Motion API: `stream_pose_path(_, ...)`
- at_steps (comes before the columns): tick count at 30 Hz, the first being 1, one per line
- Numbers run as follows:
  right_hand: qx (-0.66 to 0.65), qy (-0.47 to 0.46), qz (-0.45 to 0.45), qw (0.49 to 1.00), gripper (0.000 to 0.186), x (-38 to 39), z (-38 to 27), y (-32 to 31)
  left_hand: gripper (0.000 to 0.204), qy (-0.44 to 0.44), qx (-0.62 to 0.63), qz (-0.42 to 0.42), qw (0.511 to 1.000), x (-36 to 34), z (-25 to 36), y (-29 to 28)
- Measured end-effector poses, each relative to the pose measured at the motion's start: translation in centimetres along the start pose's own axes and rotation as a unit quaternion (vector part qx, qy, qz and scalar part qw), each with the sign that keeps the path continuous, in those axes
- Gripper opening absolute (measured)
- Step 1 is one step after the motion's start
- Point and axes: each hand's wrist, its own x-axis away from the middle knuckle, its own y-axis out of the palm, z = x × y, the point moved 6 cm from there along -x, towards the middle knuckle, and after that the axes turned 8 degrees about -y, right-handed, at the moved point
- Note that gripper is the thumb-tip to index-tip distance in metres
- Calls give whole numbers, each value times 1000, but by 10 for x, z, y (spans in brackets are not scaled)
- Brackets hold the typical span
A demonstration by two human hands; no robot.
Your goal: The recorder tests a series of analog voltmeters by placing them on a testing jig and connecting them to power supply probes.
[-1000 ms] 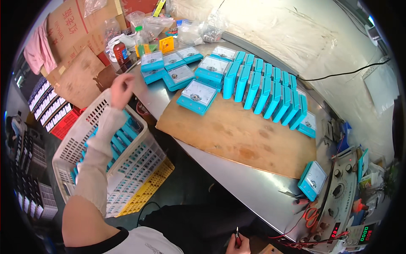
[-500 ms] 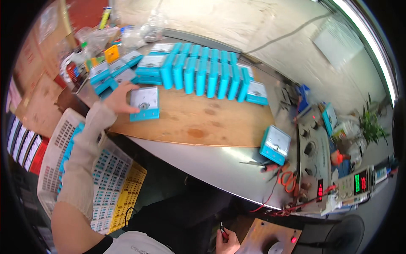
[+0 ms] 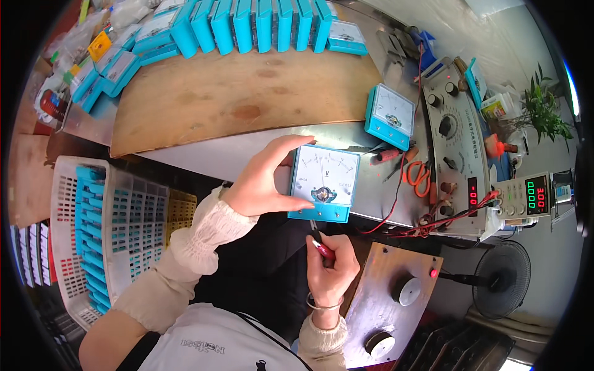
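Observation:
A teal-cased analog meter with a white dial is held upright in front of me. My left hand is closed on its left side, fingertips at the top and thumb at the lower edge. Just below it, my right hand grips a small red-handled tool, whose metal tip reaches the meter's bottom edge; whether they touch I cannot tell. Another teal meter lies face up at the right of the wooden board.
Rows of teal meters line the board's back. A white crate of teal units stands at left. At right are orange scissors, a test instrument, a power supply, a metal panel with knobs and a fan.
My left hand has picked up a meter from the board's left end and brought it down toward me. My right hand has risen to the meter with the tool. The view has shifted.

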Motion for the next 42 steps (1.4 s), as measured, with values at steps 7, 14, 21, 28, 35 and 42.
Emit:
stream_pose_path(7, -40, -101, -13, 994, 19, -54, -30, 45, 91, 36, -62, -8, 997, -24, 11, -4)
stream_pose_path(14, -60, -35, -21, 997, 31, -19, -25, 37, 92, -8, -61, 13, 998, 1, 16, 6)
stream_pose_path(21, -211, 118, 72, 968, 34, 3, 6, 21, 92, 40, -146, -12, 988, 11, 9, 6)
stream_pose_path(28, -18, -9, 23, 1000, 26, -6, -15, -4, 92, -15, -101, -25, 995, 16, 11, 19)
stream_pose_path(35, -15, -51, 30, 998, 24, -26, -8, 20, 93, -12, -63, -10, 998, 1, 0, 10)
stream_pose_path(42, -71, -27, 50, 996, 29, -27, -3, 21, 96, -45, -78, -18, 996, -7, 4, 12)
